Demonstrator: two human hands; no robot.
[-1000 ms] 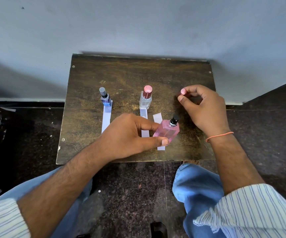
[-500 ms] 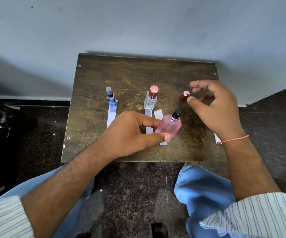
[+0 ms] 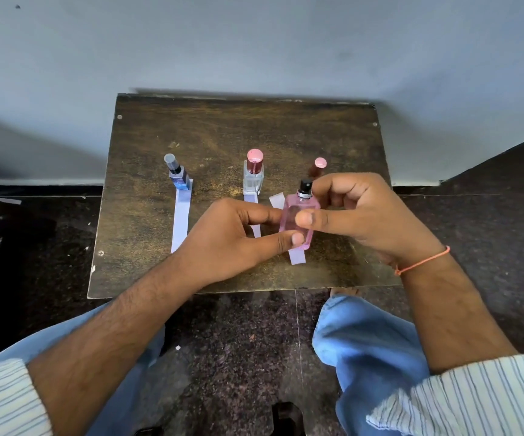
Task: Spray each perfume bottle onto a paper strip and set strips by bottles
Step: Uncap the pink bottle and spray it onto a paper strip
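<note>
- Pink bottle [image 3: 298, 220] held above the desk [image 3: 147, 221], tilted, black nozzle [image 3: 305, 185] bare, no cap on.
- Left hand [image 3: 235, 240]: fingers closed on bottle's lower left side, thumb at its base.
- Right hand [image 3: 367, 221]: thumb pressed on bottle front, other fingers curled behind near the nozzle; both hands grip it.
- Pink cap [image 3: 320, 163] stands on desk just behind right hand.
- Paper strip [image 3: 297, 256] lies under the bottle, mostly hidden.
- Blue bottle [image 3: 179, 176] w/ its strip [image 3: 181, 220] at left; clear bottle [image 3: 253, 174] w/ red cap in the middle, strip [image 3: 252, 199] in front.
</note>
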